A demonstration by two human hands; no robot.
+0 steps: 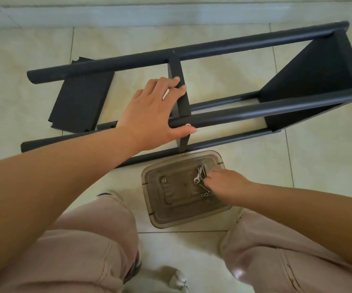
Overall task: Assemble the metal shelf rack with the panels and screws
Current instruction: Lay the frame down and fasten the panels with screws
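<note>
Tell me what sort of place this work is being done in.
Probably a room in a home, with the work done on the floor: glossy cream floor tiles, a pale wall base along the far edge, and the person crouching over the black rack frame and a clear plastic parts tray.

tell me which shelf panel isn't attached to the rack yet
The flat panel lying on the floor at the left end. The other two sit fixed between the poles, one under the left hand.
</note>
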